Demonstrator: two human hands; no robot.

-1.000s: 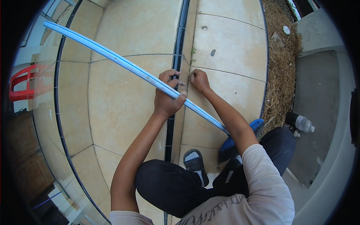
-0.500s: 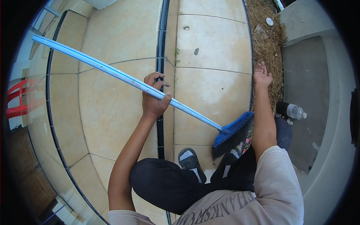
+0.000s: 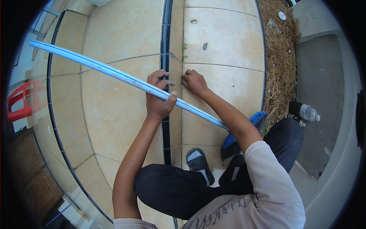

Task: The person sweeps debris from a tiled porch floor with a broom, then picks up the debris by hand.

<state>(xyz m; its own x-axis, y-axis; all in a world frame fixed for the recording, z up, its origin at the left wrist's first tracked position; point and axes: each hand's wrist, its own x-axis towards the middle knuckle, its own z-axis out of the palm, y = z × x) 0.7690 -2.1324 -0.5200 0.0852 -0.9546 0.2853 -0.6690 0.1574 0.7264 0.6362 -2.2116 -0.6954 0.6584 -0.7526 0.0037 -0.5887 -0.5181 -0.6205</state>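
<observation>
A broom (image 3: 103, 68) with a long blue handle slants across the view, its blue head (image 3: 230, 140) low on the right near my feet. My left hand (image 3: 160, 101) is closed on the handle, thumb across it and fingertips slightly spread beyond. My right hand (image 3: 195, 82) is at the foot of the tiled step (image 3: 176, 114), fingers curled and pinched together against the corner where riser and floor meet. Whatever those fingers hold, if anything, is too small to see. Just above them grows a small green weed (image 3: 185, 46). My right forearm crosses over the broom's lower end.
A strip of dry brown needles (image 3: 280, 61) runs along the right, with a white lid (image 3: 281, 16) on it. A clear plastic bottle (image 3: 310, 113) lies by the wall. A red plastic chair (image 3: 20, 101) stands at the left. Black edging (image 3: 165, 49) lines the step.
My right hand has swung left from over the dry strip, where it was open, to the step's base, its fingers now curled. My left hand keeps its hold on the broom.
</observation>
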